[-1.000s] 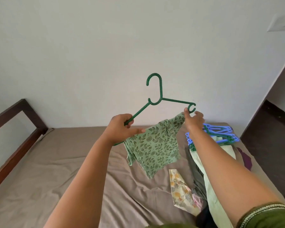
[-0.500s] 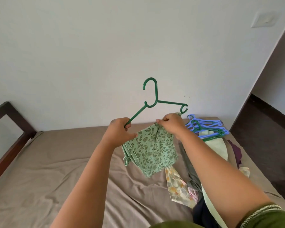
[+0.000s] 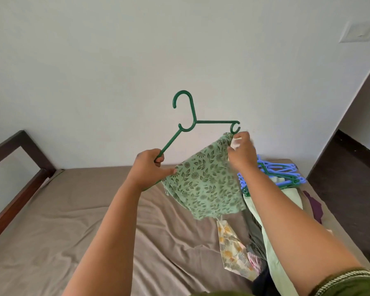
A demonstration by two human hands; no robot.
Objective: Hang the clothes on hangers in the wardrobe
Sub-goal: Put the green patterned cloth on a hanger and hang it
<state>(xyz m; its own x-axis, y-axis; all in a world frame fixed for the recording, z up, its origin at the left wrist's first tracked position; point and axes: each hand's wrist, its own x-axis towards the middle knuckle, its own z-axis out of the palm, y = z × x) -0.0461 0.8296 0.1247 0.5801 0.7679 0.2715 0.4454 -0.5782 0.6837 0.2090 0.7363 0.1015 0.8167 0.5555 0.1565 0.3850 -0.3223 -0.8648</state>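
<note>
I hold a dark green plastic hanger [image 3: 192,121] up in front of the wall, hook upward. My left hand [image 3: 150,169] grips its left arm and pinches one edge of a light green leaf-print garment [image 3: 205,184]. My right hand [image 3: 241,151] holds the garment's other top corner just below the small hook at the hanger's right end. The cloth hangs between both hands above the bed. The hanger's lower bar is hidden behind the cloth.
A brown-sheeted bed [image 3: 73,221] lies below, with a dark wooden frame [image 3: 15,178] at left. Blue and green hangers [image 3: 280,174] are heaped at the far right of the bed, beside a pile of clothes [image 3: 250,242]. A dark doorway [image 3: 355,163] opens at right.
My right hand slid from the middle of the cloth back out to the hanger's right end, spreading the garment wider. The left hand kept its grip.
</note>
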